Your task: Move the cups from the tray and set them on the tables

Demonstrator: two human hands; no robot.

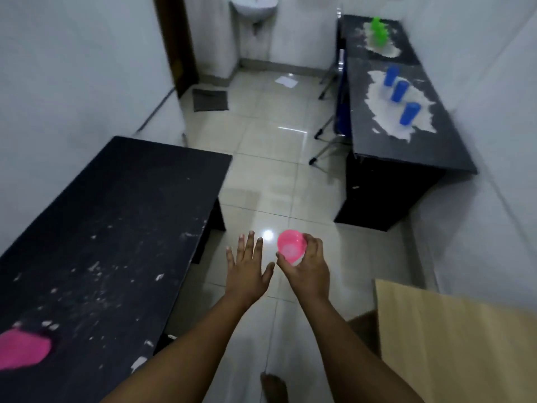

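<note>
right hand (308,264) grips a pink cup (291,245) by its wall, held over the floor between the desks; left hand (248,267) open, fingers spread. the cup looks light, thin plastic, likely smooth: best held round the side, lightly. near left desk (116,213) lies closest.

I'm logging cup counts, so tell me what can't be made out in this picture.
1. Head view: the pink shape on the near black table is cut by the left edge and blurred; cup or not, unclear.
2. The green plastic cups on the far table are blurred together; no sure count.
3. The right hand hides the pink plastic cup's base.
4. No tray shows.
</note>
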